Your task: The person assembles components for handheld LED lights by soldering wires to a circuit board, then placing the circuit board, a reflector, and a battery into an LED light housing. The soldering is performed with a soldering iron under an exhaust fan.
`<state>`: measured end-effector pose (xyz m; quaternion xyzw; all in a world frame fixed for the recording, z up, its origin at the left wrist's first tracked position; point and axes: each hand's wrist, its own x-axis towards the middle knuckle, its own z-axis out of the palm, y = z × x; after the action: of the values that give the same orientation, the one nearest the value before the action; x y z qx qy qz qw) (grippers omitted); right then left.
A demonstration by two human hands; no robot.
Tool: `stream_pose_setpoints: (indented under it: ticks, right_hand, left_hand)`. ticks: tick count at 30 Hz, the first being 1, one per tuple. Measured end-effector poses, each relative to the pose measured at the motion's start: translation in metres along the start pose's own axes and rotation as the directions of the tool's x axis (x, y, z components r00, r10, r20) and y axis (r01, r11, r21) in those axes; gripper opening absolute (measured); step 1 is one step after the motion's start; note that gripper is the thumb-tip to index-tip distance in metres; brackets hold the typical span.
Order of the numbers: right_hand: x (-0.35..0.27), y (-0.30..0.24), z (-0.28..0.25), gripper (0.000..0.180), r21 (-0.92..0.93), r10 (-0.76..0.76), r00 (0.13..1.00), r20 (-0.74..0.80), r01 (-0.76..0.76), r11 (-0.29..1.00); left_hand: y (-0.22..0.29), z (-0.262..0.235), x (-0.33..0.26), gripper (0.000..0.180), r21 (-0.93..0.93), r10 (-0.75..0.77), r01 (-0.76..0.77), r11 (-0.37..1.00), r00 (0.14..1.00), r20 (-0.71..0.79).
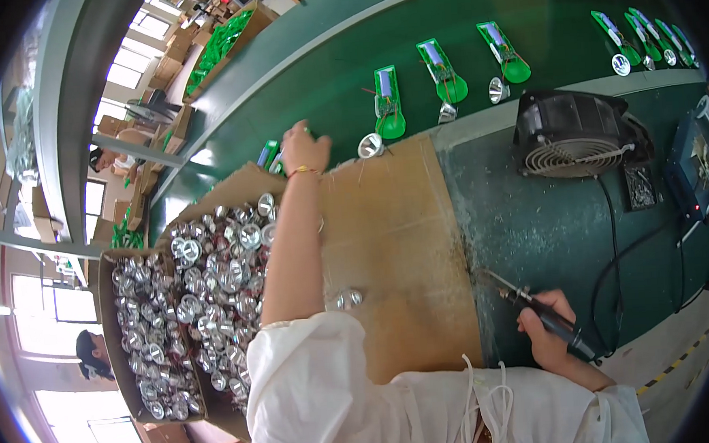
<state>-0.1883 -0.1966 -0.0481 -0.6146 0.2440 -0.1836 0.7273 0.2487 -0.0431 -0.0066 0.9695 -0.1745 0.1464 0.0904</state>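
My left hand [305,149] reaches out over the green belt, back upward, with its fingertips hidden. Close beside it lie green plastic casings [267,154], partly covered by the hand and wrist. What the fingers touch, if anything, cannot be made out. My right hand [549,327] is closed round the dark handle of a soldering iron [551,320], its thin metal tip pointing up and left over the bench. Further right on the belt, an opened green casing [387,102] holds a blue-lilac battery and wires, with a silver reflector cup [371,146] at its near end.
Cardboard boxes full of silver reflector cups [221,295] stand at left. A brown board [397,259] covers the bench before me, with loose cups [349,299] on it. A black fan [576,135] and a blue soldering station [694,164] stand at right. More casings [503,52] line the belt.
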Motion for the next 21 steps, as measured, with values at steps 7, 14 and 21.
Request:
stream_pose_setpoints:
  ticks: [7, 14, 21]
  right_hand:
    - [-0.002, 0.016, -0.006, 0.020, -0.019, -0.102, 0.994, 0.031, 0.103, 0.995]
    - [0.002, 0.005, 0.003, 0.018, 0.065, -0.070, 0.997, 0.017, 0.069, 0.996]
    - [0.008, -0.001, 0.011, 0.019, -0.033, -0.092, 0.994, -0.057, 0.091, 0.995]
  left_hand:
    - [-0.043, 0.011, 0.024, 0.024, 0.577, -0.193, -0.042, 0.816, 0.921, 0.339]
    - [0.027, -0.092, -0.012, 0.056, 0.069, 0.220, -0.236, 0.969, 0.958, 0.182]
    - [0.072, -0.087, -0.196, 0.075, -0.388, 0.213, 0.003, 0.922, 0.831, 0.513]
